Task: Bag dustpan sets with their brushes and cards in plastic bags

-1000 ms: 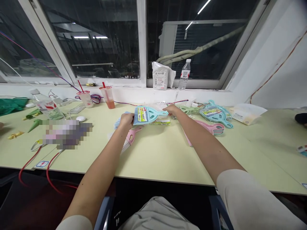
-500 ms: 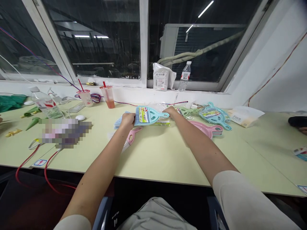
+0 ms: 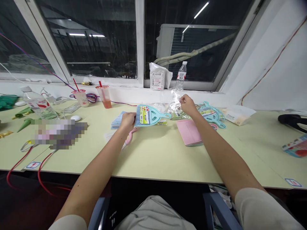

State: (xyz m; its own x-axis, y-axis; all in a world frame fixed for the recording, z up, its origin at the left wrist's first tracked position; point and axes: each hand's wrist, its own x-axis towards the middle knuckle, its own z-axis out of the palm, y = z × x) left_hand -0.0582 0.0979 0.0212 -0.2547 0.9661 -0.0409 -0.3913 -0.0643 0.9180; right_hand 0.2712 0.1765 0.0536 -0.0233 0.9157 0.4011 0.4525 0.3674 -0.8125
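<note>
On the windowsill [image 3: 124, 90] stand a white package [image 3: 157, 78] and, beside it, a clear bottle [image 3: 181, 75]. Two cups [image 3: 104, 96] with red straws [image 3: 76, 85] stand below; farther left is another bottle [image 3: 38, 104] with label.

Reaching forward with both arms [image 3: 98, 166], gripping low with the left hand [image 3: 128, 120], pinching higher up with the curled right hand [image 3: 188, 105].
</note>
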